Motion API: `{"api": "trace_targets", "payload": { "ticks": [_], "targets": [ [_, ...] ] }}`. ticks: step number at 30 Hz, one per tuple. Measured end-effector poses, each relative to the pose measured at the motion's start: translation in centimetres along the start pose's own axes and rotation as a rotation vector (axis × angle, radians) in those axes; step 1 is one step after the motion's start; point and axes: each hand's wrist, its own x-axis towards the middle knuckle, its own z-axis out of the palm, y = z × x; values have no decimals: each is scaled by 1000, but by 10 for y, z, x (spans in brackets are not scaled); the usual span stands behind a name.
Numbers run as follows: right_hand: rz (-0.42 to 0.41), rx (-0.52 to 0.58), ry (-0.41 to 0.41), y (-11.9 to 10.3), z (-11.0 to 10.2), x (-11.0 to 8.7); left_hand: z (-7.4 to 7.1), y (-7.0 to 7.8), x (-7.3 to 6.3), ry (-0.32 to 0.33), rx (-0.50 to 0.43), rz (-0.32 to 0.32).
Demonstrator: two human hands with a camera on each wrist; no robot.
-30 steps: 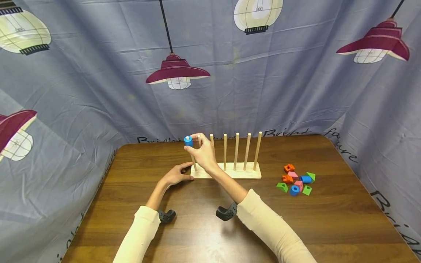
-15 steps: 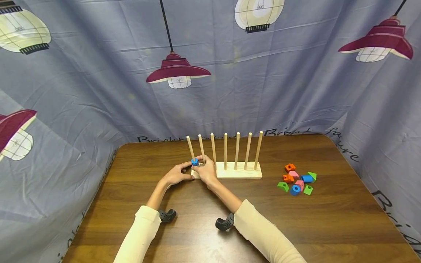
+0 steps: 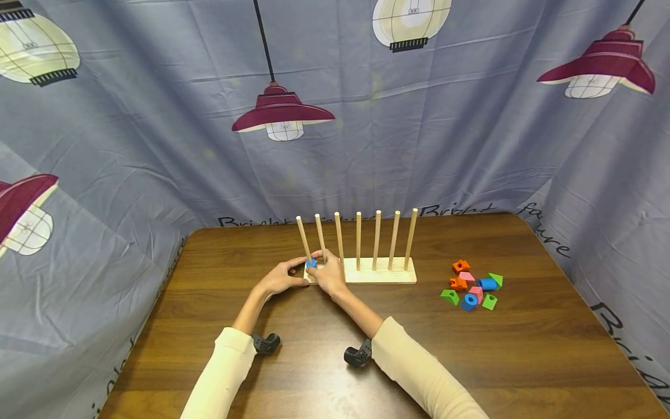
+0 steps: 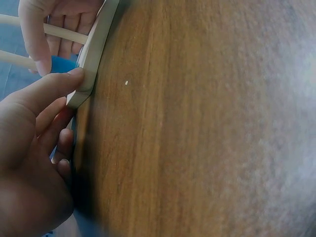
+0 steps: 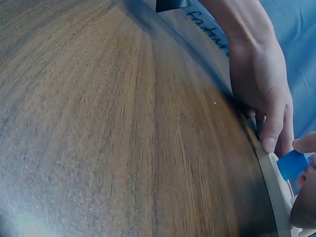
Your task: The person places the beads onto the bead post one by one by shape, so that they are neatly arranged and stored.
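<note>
My right hand (image 3: 331,274) pinches a blue cylindrical block (image 3: 311,263) between thumb and fingers. The block is threaded on the leftmost peg, low down by the pale wooden peg board (image 3: 382,272). In the right wrist view the blue block (image 5: 291,166) sits close over the board, tilted in that view. My left hand (image 3: 277,280) grips the board's left end, thumb at the front edge, fingers toward the back. The left wrist view shows the left thumb (image 4: 59,85) pressed on the board's end, right beside the blue block (image 4: 64,64). The other pegs (image 3: 358,241) carry nothing.
On the table (image 3: 523,349) to the right lies a loose group of small blocks: orange ones (image 3: 460,266), pink ones (image 3: 467,277), green ones (image 3: 449,297) and blue cylinders (image 3: 469,302). A patterned grey-blue curtain (image 3: 345,163) hangs behind the table.
The right hand has brought the blue cylinder from the top of the leftmost peg down to near the board. My left hand has stayed at the board's end.
</note>
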Motion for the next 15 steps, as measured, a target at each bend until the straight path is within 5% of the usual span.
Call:
{"api": "trace_targets", "payload": {
  "ticks": [7,15],
  "targets": [
    [17,-9,-35,-1,-6,-1,1,0,2,-3,16,24],
    [28,-115,-195,-5,-34,-21,0,-4,1,-12,4,18]
  ]
}}
